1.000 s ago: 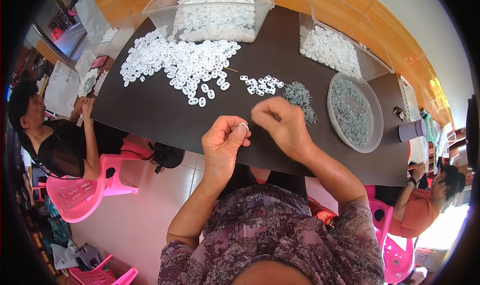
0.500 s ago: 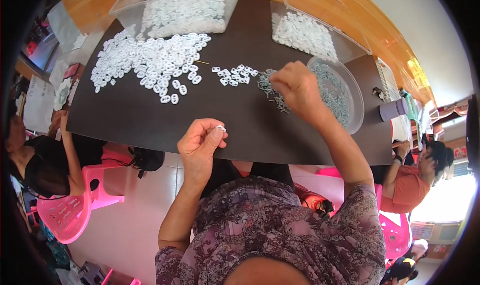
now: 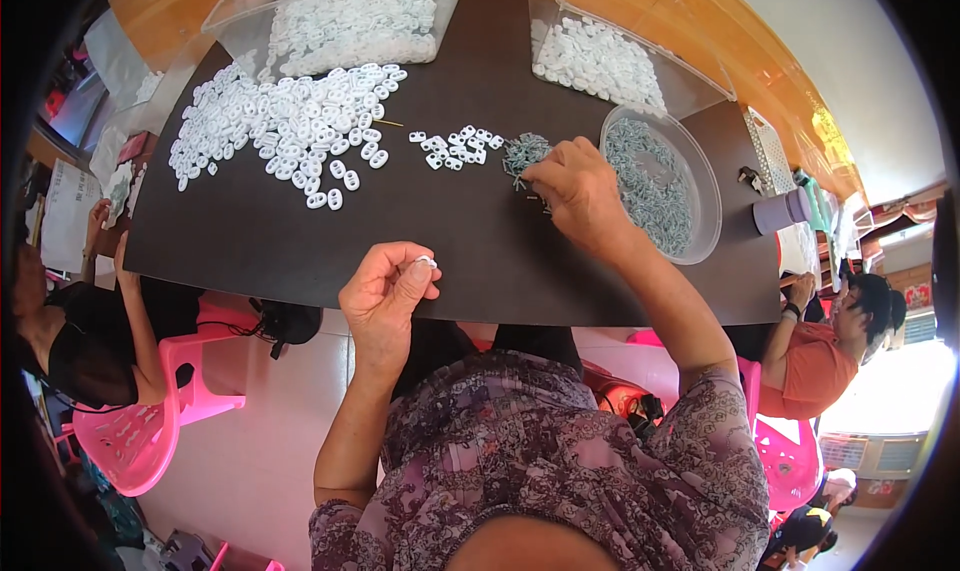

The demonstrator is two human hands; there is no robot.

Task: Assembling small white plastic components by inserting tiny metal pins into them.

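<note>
Wood boards (image 3: 800,61) run along the wall behind a dark brown worktop (image 3: 450,221), and on it sits a round clear tub (image 3: 712,236) full of thin grey pins (image 3: 645,196). Just left of the tub is a little heap of loose grey pins (image 3: 522,153). The right hand (image 3: 575,191) is between the tub and that heap, with its fingers down at the heap; I can't tell if the fingertips are together or a bit apart. The left hand (image 3: 385,291), left of the tub and closer to the person, has its thumb and finger pinched on a small white piece (image 3: 426,262), which is mostly hidden. Farther left of the tub lie some little white bits (image 3: 458,149), then a thin gold stick (image 3: 388,123) and a big pile of white ovals (image 3: 285,126) with holes. Behind the tub is a clear box (image 3: 705,83) of white bits. Right of the tub stands a purple-grey cup (image 3: 783,213). Well to the right of the tub sits a person in an orange top (image 3: 815,366).
</note>
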